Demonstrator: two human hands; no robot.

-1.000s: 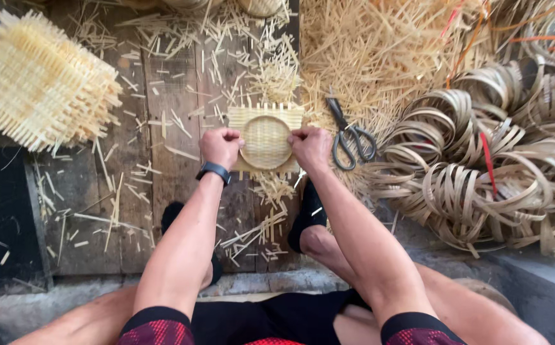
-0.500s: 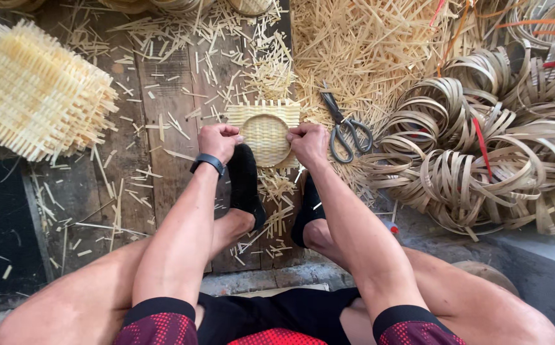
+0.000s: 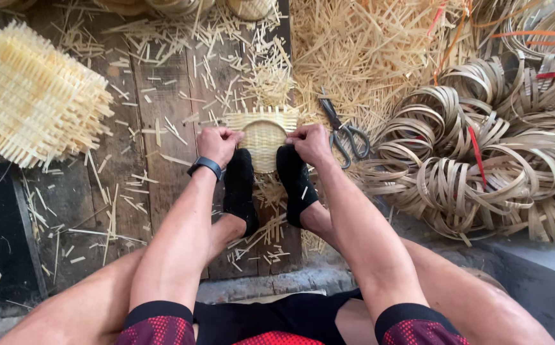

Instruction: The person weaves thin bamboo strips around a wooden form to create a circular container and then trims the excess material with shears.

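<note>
Two hands: both are on one small woven bamboo piece (image 3: 263, 135), which lies on the wooden floorboards (image 3: 162, 96) straight ahead of the person, its near edge tucked against the toes of two black-socked feet (image 3: 239, 185).
Woven piece: a square mat of pale strips with loose ends fringing its top and sides; a round hoop sits in its middle.
Left hand (image 3: 218, 143): grip curled tight on the left rim of the piece, fingers folded over the edge; a dark wristband (image 3: 204, 167) sits just behind it.
Right hand (image 3: 310, 143): grip likewise clenched on the right rim, knuckles up.
Doing it well: I judge an even pull from both sides matters here, with the feet pinning the near edge so the weave stays flat and square and the hoop does not slide off centre; the thin strips look apt to crack if bent sharply.
Just beside: scissors (image 3: 344, 133) with dark handles lie right of the right hand, on the straw.
Further out: coils of flat bamboo strip (image 3: 482, 160) are heaped at right; a stack of woven mats (image 3: 28, 96) sits at far left; cut offcuts (image 3: 239, 57) litter the boards.
</note>
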